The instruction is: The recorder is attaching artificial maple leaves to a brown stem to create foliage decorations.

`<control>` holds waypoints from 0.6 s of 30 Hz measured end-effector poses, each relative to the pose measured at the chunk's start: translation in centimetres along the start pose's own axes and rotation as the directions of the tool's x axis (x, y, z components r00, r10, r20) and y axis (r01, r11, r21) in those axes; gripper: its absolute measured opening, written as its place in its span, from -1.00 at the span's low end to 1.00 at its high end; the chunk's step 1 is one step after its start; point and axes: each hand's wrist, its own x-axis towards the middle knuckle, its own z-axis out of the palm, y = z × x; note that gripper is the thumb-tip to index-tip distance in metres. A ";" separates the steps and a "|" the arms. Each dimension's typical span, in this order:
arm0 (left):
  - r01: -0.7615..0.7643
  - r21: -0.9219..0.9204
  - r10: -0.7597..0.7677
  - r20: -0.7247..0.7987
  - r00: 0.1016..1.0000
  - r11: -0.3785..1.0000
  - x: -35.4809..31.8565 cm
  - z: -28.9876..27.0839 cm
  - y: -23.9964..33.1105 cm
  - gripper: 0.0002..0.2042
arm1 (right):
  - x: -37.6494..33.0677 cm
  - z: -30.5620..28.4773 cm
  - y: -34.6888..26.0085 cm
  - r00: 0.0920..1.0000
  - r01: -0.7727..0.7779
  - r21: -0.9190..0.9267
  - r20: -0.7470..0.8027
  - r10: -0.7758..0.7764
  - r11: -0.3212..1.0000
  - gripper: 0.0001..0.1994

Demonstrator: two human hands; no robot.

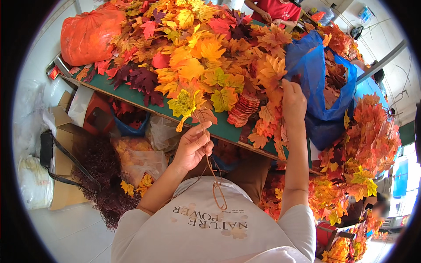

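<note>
My left hand (pixel 193 147) is closed on a thin brown wire stem (pixel 215 179) that loops down over my white shirt; a yellow-green fabric maple leaf (pixel 184 104) and a brown leaf (pixel 204 115) sit at its top end. My right hand (pixel 293 101) reaches into the heap of orange, yellow and red fabric leaves (pixel 206 48) on the green table (pixel 131 97), fingers pinched among orange leaves beside a blue plastic bag (pixel 313 65). A stack of flat red-orange leaves (pixel 243 109) lies between my hands.
An orange sack (pixel 90 35) sits at the table's far left. Cardboard boxes (pixel 61 131), clear bags and a dark reddish bundle (pixel 103 175) lie under the table. Finished leaf branches (pixel 364 144) pile up at right. A person in red (pixel 276 9) works across the table.
</note>
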 end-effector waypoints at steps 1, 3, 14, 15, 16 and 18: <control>-0.003 0.010 0.003 0.005 1.000 1.000 -0.1 0.1 0.0 -0.61 | 0.1 -0.4 -0.1 0.996 -0.028 0.017 -0.085 0.030 0.999 -0.76; 0.004 0.013 -0.004 0.016 1.000 1.000 0.1 0.0 -0.1 -0.61 | 0.3 -0.5 -0.2 0.972 -0.075 0.198 -0.205 0.116 0.977 -0.87; -0.014 0.052 0.013 0.004 1.000 0.999 0.5 -0.1 0.1 -0.62 | 0.3 1.3 1.5 0.785 -0.452 0.873 0.292 0.546 0.183 -0.77; -0.011 0.053 0.011 0.005 1.000 0.999 0.5 0.1 0.1 -0.62 | 0.6 1.2 1.7 0.702 -0.473 0.881 0.377 0.605 0.000 -0.75; -0.006 0.051 0.006 -0.007 1.000 0.999 0.5 0.3 0.2 -0.62 | 0.7 1.5 2.2 0.700 -0.474 0.881 0.377 0.607 0.000 -0.75; 0.001 0.049 -0.001 -0.016 1.000 0.999 0.7 0.5 0.2 -0.63 | 0.5 2.1 3.1 0.781 -0.503 0.840 0.342 0.523 0.201 -0.76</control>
